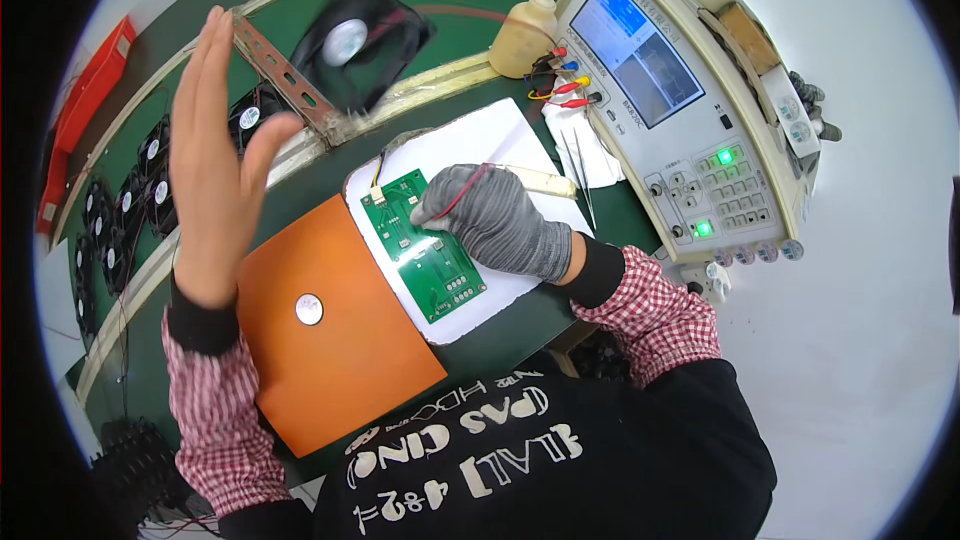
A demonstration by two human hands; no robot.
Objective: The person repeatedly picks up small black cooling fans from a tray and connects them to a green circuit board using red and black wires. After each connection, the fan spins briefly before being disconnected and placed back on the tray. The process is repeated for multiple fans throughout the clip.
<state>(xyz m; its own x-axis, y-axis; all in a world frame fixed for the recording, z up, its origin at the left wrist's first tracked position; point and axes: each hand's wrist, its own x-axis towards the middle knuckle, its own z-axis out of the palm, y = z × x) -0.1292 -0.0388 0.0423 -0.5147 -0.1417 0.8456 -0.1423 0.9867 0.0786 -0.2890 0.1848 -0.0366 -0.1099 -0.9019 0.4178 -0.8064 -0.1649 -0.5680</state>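
My bare left hand (212,160) is raised at the left with its fingers stretched upright and the thumb apart, holding nothing. Just beyond its thumb, past a slotted metal strip (285,73), is a black cooling fan (400,52), smeared by motion. My right hand (495,220), in a grey glove, is closed over a green circuit board (425,285). Its fingers pinch a red wire (462,195) at the board; the wire's end is hidden under the fingertips. Another connector (378,194) with thin wires sits at the board's upper left corner.
The board lies on a white sheet (515,130) beside an orange panel (330,340). Tweezers (578,175) and a cream stick (540,181) lie right of the glove. A testing instrument (690,100) and a squeeze bottle (523,35) stand at the right. Several fans (152,150) line the left.
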